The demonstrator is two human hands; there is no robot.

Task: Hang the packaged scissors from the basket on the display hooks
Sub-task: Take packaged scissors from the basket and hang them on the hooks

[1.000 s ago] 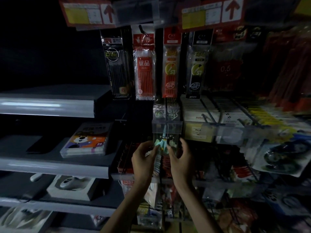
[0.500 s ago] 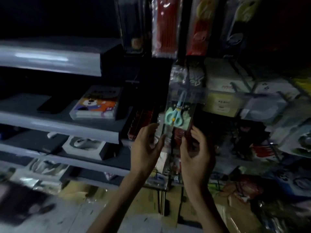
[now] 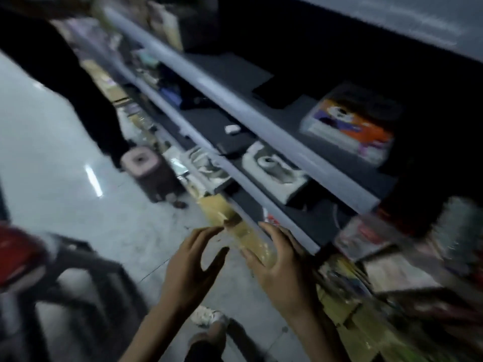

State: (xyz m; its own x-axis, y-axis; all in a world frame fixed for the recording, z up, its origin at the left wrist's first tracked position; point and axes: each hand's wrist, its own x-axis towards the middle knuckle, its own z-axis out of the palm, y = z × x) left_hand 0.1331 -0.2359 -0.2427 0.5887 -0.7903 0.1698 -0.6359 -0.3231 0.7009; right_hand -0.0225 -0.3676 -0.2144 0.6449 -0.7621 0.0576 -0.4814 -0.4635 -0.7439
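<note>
At the lower left edge of the frame sits a blurred red shape [image 3: 15,254] above a dark tubular frame [image 3: 86,267]. This is probably the basket on its stand, though the smear is too heavy to be sure. No packaged scissors can be made out there or anywhere else in the frame. Pale floor [image 3: 52,152] separates that shape from the 2 hands at lower centre. The left hand [image 3: 190,273] is released, with fingers straight and spread, thumb out, and nothing in it. Just beside it, apart and palm-inward, the right hand [image 3: 279,270] has loosely bent fingers and also looks empty. It overlaps a yellowish strip [image 3: 222,212] at the foot of the shelving, and I cannot tell whether they touch. Further right, 3 grey shelf edges [image 3: 261,121] run diagonally from upper left to lower right, with a colourful flat box [image 3: 352,126] on the upper one. The display hooks are out of view. The next move is presumably a reach for a fresh pack, and it turns on one fact: the likely basket lies to the left of both hands and well apart from them, so the left hand is nearer. The long axis of the pack cannot be judged from here.
</note>
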